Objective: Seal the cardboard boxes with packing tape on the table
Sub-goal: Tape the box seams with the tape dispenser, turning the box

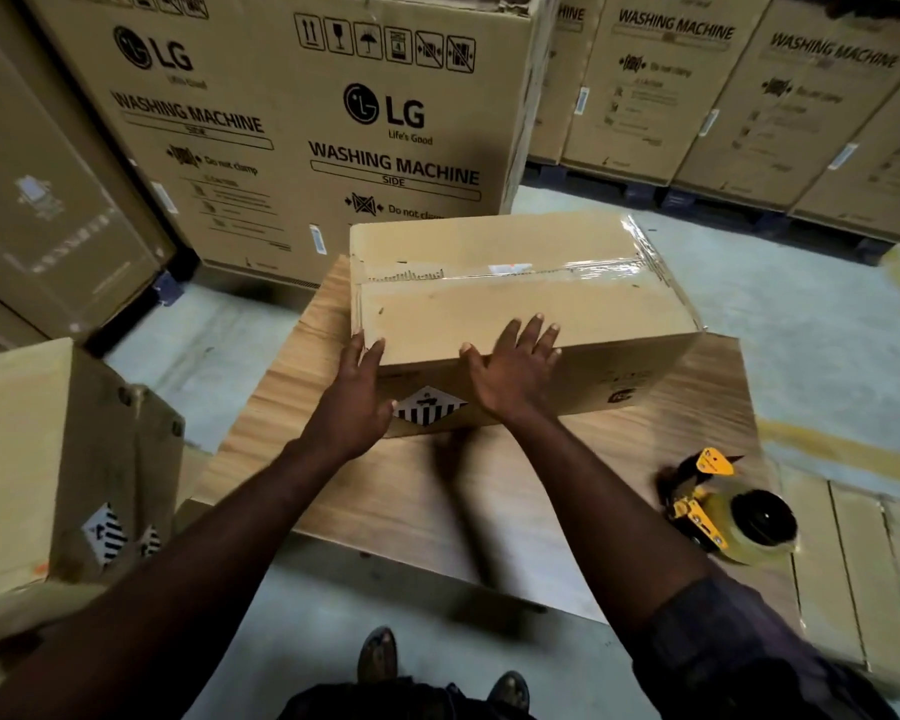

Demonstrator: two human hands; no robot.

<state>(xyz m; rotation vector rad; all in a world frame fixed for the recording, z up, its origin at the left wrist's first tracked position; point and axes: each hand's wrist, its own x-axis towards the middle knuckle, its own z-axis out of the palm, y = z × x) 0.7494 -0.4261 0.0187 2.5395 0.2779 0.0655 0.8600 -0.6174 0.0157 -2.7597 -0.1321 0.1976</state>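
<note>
the cardboard box [515,304] sits on the wooden table [385,491], clear tape along its top seam. left hand [357,402] and right hand [515,371] press its near edge, fingers straight. tape dispenser [723,506] lies near the table's right edge.

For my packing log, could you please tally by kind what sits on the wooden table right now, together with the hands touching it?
Cardboard box: 1
Tape dispenser: 1
Hands on the box: 2 (left hand, right hand)
Total: 4
</note>
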